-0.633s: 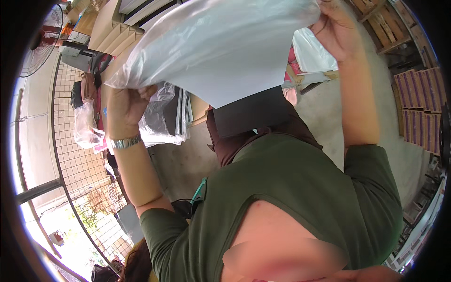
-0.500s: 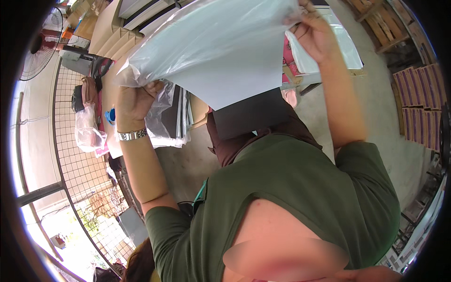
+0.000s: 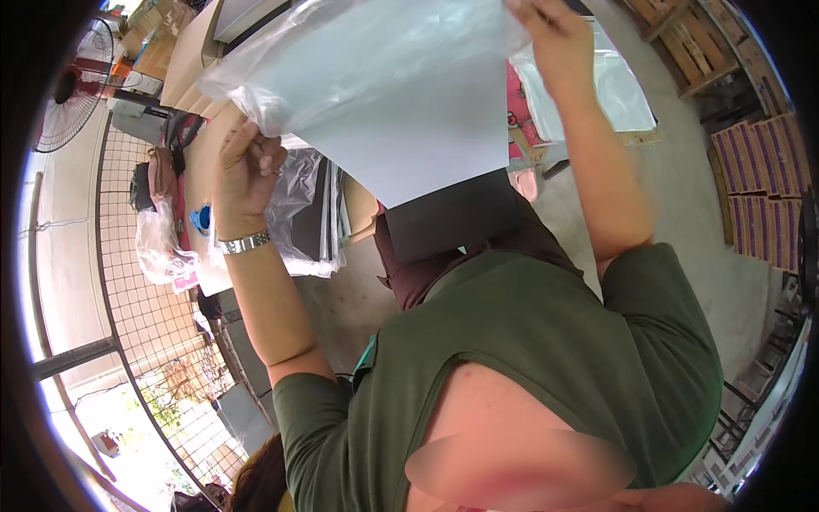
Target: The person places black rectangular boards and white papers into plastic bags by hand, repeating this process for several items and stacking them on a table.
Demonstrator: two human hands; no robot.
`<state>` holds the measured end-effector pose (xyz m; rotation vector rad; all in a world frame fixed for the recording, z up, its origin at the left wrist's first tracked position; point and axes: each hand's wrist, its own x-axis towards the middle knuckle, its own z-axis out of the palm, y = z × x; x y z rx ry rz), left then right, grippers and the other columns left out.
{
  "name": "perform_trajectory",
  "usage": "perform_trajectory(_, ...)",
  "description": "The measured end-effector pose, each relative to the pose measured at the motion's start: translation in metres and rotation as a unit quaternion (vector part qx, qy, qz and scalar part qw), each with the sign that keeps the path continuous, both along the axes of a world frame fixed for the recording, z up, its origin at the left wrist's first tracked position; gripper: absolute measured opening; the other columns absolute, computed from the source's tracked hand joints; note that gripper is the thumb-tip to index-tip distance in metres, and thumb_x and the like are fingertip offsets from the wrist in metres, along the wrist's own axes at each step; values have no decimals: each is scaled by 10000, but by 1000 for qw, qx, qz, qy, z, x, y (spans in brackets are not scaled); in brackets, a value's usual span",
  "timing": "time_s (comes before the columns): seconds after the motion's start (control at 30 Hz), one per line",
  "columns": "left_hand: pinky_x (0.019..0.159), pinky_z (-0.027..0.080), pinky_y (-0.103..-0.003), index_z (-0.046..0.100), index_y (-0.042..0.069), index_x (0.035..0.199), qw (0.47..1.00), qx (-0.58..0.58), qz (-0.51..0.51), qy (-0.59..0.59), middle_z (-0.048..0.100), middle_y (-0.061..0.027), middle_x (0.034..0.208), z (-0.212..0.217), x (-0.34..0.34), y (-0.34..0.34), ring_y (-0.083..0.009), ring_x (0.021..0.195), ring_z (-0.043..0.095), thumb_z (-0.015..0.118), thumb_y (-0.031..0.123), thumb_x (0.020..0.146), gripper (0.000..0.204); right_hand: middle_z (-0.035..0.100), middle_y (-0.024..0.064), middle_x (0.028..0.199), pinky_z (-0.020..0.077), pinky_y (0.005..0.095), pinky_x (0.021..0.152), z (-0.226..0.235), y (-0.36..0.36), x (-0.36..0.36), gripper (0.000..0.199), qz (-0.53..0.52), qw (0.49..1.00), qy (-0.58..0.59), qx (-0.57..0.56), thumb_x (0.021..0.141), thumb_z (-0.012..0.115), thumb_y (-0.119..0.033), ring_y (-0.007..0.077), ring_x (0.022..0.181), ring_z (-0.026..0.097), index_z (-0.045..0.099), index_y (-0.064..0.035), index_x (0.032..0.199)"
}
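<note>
A clear plastic bag (image 3: 290,64) stretches between my raised hands, partly over a large pale grey-white sheet (image 3: 418,145). My left hand (image 3: 246,166), with a metal-banded watch (image 3: 245,243) at the wrist, pinches the bag's left edge with curled fingers. At the upper right my right hand (image 3: 554,43) grips the bag's other side; its fingertips are partly at the picture's top edge. Below the sheet's lower edge a black board (image 3: 452,218) shows in front of my waist. How far the bag covers the sheet at the top is out of view.
Stacked dark and brown boards and loose plastic (image 3: 311,205) lie beside my left hand. Clear plastic sleeves (image 3: 589,94) lie on a table beyond my right forearm. A fan (image 3: 81,85) stands far left, purple-striped cartons (image 3: 759,183) at right.
The bag and sheet have shifted slightly left. My right hand has moved left and up a little, and my left hand's fingers sit differently at the bag's edge.
</note>
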<state>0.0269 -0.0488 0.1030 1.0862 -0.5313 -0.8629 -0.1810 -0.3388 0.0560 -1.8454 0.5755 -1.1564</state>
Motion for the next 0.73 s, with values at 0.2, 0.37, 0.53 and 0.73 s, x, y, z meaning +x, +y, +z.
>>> perform_trajectory(0.2,417,280,-213,527,29,917,990,76,30,119,538,-39,677,-77,26,11,-88,435,367,500,114,870,101,588,-8,813,426,232,660,-114,34,-8,258,48,976,-67,202,804,663,-156,96,719,519,601,9,993)
perform_trajectory(0.37,412,316,-190,531,51,872,969,152,-40,192,533,-18,672,-142,17,29,-73,438,376,505,107,855,64,521,113,1180,449,318,853,-98,9,-31,398,332,782,-104,517,871,475,-21,206,1023,539,384,29,1255)
perform_trajectory(0.53,427,278,-204,504,71,776,930,262,-52,253,441,1,607,-187,-20,32,-75,462,332,505,16,812,66,533,112,1176,366,351,1001,-125,6,-81,388,379,754,-55,534,837,477,-1,232,1120,501,425,33,1220)
perform_trajectory(0.73,418,316,-205,515,60,864,929,157,-169,290,532,-33,710,-274,-25,65,-88,455,372,565,116,820,87,521,109,1213,394,361,975,-184,5,-108,419,466,645,51,604,841,553,-70,229,1112,519,428,-5,1235)
